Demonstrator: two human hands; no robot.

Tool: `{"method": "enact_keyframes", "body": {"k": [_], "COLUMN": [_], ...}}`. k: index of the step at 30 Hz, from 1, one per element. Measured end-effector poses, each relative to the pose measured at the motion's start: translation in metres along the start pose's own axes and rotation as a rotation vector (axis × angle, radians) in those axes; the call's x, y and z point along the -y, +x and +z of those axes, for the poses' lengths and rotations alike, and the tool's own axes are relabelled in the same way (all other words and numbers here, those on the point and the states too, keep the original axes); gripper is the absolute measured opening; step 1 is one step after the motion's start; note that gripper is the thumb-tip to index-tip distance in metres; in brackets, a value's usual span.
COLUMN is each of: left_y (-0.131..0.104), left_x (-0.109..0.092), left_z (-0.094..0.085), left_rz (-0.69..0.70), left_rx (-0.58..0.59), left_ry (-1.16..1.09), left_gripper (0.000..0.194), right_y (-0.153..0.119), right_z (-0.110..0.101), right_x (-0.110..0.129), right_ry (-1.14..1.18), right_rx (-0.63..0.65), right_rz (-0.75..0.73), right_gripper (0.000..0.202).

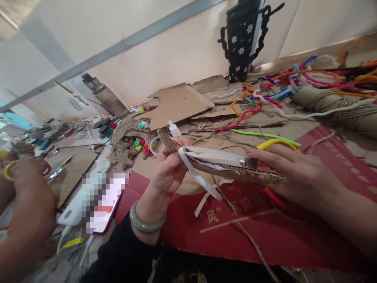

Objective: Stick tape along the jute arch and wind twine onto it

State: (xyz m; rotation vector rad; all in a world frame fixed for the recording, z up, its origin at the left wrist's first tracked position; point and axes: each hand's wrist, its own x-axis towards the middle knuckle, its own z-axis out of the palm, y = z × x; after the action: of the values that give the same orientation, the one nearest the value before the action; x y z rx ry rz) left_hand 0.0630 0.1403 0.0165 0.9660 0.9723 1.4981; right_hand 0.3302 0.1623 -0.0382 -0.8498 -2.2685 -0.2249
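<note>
My left hand (172, 169), a bangle on its wrist, pinches a long, narrow twine-covered cardboard piece (203, 167). A white ribbon (196, 173) loops over the piece near my fingers, its loose ends hanging down. My right hand (297, 173) grips scissors (275, 144) with one yellow and one red handle. Their screw and blades lie along the cardboard piece, the tips pointing toward my left hand; how far the blades are apart is unclear. A strand of twine (250, 239) trails down below. Underneath lies a red printed sheet (182, 232).
At left, another person's hands (28, 169) hold scissors near a phone (107, 208) and a white power bank (85, 196). Behind are coiled cardboard (129, 127), a glue bottle (174, 129), cardboard sheets (179, 104), colourful pipe cleaners (250, 114), a twine spool (338, 108) and a black tumbler (240, 43).
</note>
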Motion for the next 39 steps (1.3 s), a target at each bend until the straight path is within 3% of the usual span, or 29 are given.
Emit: {"method": "enact_keyframes", "body": {"k": [17,30,39], "left_y": [0.0011,0.0035,0.0038], "left_x": [0.0004,0.0040,0.0047], "left_z": [0.0006,0.0001,0.0017], "left_rz": [0.013,0.040,-0.002], "left_rx": [0.002,0.041,-0.018], "left_ry": [-0.006,-0.181,-0.186], "left_gripper": [0.038,0.031,0.031], "right_y": [0.0011,0.0001,0.0049], "right_z": [-0.0034,-0.0040,-0.0056], "right_x": [0.0006,0.0036,0.0066], "right_ry": [-0.098,-0.148,-0.192], "right_rx": [-0.005,-0.046,-0.047], "right_rz": [-0.036,-0.067,-0.052], "right_gripper": [0.053,0.033,0.033]}}
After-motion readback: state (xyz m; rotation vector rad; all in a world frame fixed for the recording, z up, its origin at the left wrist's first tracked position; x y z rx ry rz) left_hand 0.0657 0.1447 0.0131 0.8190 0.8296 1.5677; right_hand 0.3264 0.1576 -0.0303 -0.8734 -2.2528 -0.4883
